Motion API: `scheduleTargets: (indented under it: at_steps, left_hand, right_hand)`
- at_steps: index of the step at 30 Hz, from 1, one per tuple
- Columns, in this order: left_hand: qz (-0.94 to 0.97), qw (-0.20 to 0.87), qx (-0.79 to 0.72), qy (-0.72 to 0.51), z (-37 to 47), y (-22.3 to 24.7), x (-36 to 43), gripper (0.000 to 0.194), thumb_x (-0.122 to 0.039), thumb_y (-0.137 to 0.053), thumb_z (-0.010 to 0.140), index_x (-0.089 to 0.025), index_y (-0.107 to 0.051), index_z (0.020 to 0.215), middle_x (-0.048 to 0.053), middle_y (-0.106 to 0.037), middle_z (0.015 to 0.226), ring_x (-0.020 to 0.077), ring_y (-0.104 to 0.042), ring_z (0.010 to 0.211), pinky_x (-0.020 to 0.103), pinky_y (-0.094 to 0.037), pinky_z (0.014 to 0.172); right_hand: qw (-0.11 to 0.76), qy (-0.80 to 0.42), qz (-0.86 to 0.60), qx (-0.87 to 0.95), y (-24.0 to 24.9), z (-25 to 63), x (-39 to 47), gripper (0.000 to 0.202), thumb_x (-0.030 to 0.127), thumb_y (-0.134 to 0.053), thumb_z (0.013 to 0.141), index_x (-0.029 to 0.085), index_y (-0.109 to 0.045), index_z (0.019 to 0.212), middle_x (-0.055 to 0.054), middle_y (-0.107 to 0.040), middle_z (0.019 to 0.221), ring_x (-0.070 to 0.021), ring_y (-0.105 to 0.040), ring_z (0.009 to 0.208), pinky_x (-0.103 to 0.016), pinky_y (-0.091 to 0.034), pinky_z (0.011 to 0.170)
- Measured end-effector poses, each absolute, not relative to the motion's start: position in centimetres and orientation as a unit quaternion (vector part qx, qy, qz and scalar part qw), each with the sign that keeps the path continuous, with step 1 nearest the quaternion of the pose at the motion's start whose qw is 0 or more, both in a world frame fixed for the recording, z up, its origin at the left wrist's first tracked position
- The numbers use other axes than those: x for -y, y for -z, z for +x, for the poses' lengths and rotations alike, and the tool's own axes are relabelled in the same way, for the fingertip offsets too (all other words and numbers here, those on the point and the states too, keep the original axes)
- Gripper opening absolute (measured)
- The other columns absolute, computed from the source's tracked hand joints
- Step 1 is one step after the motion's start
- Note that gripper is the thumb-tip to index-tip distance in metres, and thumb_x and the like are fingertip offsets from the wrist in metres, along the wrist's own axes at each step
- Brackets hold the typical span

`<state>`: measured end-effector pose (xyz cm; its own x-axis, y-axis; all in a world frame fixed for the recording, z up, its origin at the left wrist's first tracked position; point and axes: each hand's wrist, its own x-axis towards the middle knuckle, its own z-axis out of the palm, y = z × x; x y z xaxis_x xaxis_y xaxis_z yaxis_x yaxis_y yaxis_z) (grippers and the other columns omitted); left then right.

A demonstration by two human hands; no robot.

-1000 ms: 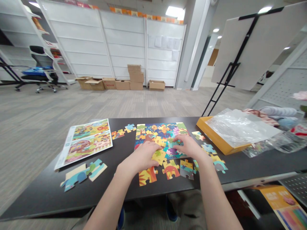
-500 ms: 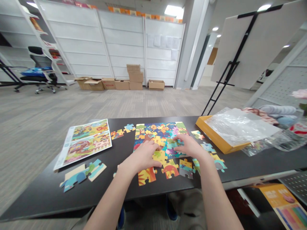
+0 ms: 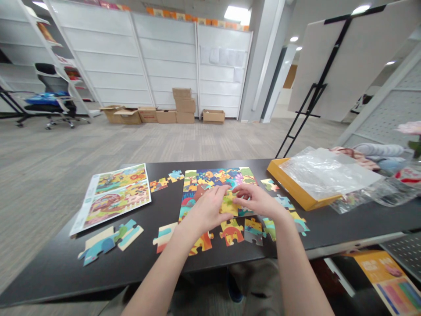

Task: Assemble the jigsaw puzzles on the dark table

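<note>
A yellow puzzle piece [image 3: 228,206] with a green patch is between my hands, above the dark blue puzzle board [image 3: 245,175]. My left hand [image 3: 210,205] holds it from the left, fingers at its top and thumb near its lower edge. From the right, my right hand [image 3: 255,200] has its curled fingers and thumb at the same piece. Several loose pieces lie on the board, partly covered by my hands. Nearer me are an orange animal-face piece [image 3: 232,232], a yellow-and-grey piece [image 3: 253,231] and a striped piece [image 3: 164,236].
The black table [image 3: 131,267] carries a picture sheet [image 3: 112,197] and joined blue pieces [image 3: 101,246] at left. At right are more pieces [image 3: 284,202] and a yellow box lid [image 3: 296,188] with clear plastic wrap [image 3: 322,171]. An easel board [image 3: 335,66] stands behind.
My left hand has moved right and slightly up with the yellow piece, uncovering the striped piece. My right hand's fingers have curled closer in, and the hands are now nearly touching.
</note>
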<state>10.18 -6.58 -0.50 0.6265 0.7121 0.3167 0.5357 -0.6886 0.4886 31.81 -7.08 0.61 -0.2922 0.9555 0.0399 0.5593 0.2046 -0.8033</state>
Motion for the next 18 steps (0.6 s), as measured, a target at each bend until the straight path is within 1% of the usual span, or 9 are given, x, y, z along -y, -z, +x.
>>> scheduleTargets:
  at_steps: [2, 4, 5, 7, 9, 10, 15, 18]
  left_hand:
    - [0.888, 0.155, -0.354, -0.250, 11.0, 0.7, 6.5, 0.069, -0.032, -0.076, 0.082, -0.020, -0.041, 0.141, 0.014, -0.059, 0.135, 0.0298, -0.057, 0.127, 0.045, -0.049, 0.105]
    - [0.895, 0.129, -0.355, -0.239, 11.8, 0.9, 6.3, 0.067, -0.031, -0.072, 0.086, -0.017, -0.040, 0.143, 0.016, -0.058, 0.137, 0.0294, -0.055, 0.129, 0.044, -0.047, 0.107]
    - [0.901, 0.114, -0.353, -0.226, 12.1, 1.1, 6.3, 0.063, -0.031, -0.070, 0.088, -0.016, -0.042, 0.142, 0.016, -0.058, 0.139, 0.0294, -0.053, 0.131, 0.044, -0.046, 0.109]
    - [0.914, 0.085, -0.350, -0.189, 12.6, 1.3, 6.2, 0.048, -0.032, -0.063, 0.093, -0.017, -0.051, 0.137, 0.014, -0.059, 0.141, 0.0300, -0.051, 0.134, 0.046, -0.042, 0.112]
    - [0.920, 0.065, -0.354, -0.154, 12.8, 1.4, 6.2, 0.034, -0.033, -0.055, 0.098, -0.018, -0.059, 0.128, 0.011, -0.061, 0.140, 0.0304, -0.050, 0.134, 0.047, -0.041, 0.113]
    - [0.921, 0.058, -0.357, -0.142, 12.9, 1.4, 6.2, 0.030, -0.032, -0.052, 0.100, -0.019, -0.062, 0.125, 0.010, -0.063, 0.139, 0.0302, -0.050, 0.134, 0.047, -0.041, 0.112]
    - [0.926, 0.049, -0.352, -0.123, 12.7, 1.3, 5.9, 0.027, -0.028, -0.050, 0.101, -0.020, -0.066, 0.121, 0.009, -0.067, 0.134, 0.0273, -0.056, 0.128, 0.046, -0.043, 0.109]
    - [0.928, 0.056, -0.345, -0.125, 12.4, 1.4, 5.7, 0.023, -0.027, -0.052, 0.100, -0.019, -0.068, 0.115, 0.010, -0.071, 0.125, 0.0274, -0.061, 0.122, 0.046, -0.044, 0.105]
  right_hand:
    - [0.297, -0.363, -0.522, 0.712, -0.5, 32.4, 7.0, 0.031, 0.039, -0.066, 0.081, 0.020, -0.063, 0.106, -0.001, -0.068, 0.078, -0.0180, -0.065, 0.072, -0.030, -0.050, 0.066]
    - [0.328, -0.331, -0.544, 0.698, -0.2, 33.5, 6.9, 0.029, 0.039, -0.065, 0.082, 0.020, -0.062, 0.104, 0.001, -0.065, 0.072, -0.0168, -0.062, 0.065, -0.029, -0.049, 0.062]
    - [0.346, -0.307, -0.561, 0.686, 0.0, 34.2, 6.8, 0.028, 0.040, -0.064, 0.083, 0.020, -0.062, 0.102, 0.000, -0.065, 0.071, -0.0166, -0.061, 0.064, -0.028, -0.048, 0.061]
    - [0.365, -0.270, -0.599, 0.660, 0.4, 35.7, 6.7, 0.026, 0.042, -0.063, 0.083, 0.019, -0.064, 0.095, -0.002, -0.066, 0.073, -0.0172, -0.062, 0.065, -0.029, -0.048, 0.060]
    - [0.362, -0.264, -0.620, 0.644, 0.8, 36.9, 6.6, 0.026, 0.042, -0.063, 0.082, 0.018, -0.066, 0.093, -0.004, -0.069, 0.076, -0.0184, -0.063, 0.067, -0.029, -0.049, 0.060]
    - [0.357, -0.266, -0.625, 0.641, 1.0, 37.3, 6.5, 0.026, 0.041, -0.063, 0.082, 0.018, -0.067, 0.093, -0.005, -0.070, 0.077, -0.0190, -0.064, 0.068, -0.030, -0.050, 0.061]
    - [0.339, -0.256, -0.650, 0.630, 1.8, 37.8, 6.1, 0.021, 0.035, -0.064, 0.079, 0.018, -0.070, 0.090, -0.007, -0.073, 0.082, -0.0203, -0.068, 0.075, -0.030, -0.053, 0.065]
    - [0.324, -0.257, -0.649, 0.638, 1.7, 37.6, 6.1, 0.020, 0.033, -0.064, 0.079, 0.018, -0.071, 0.090, -0.006, -0.072, 0.081, -0.0204, -0.069, 0.076, -0.031, -0.054, 0.069]
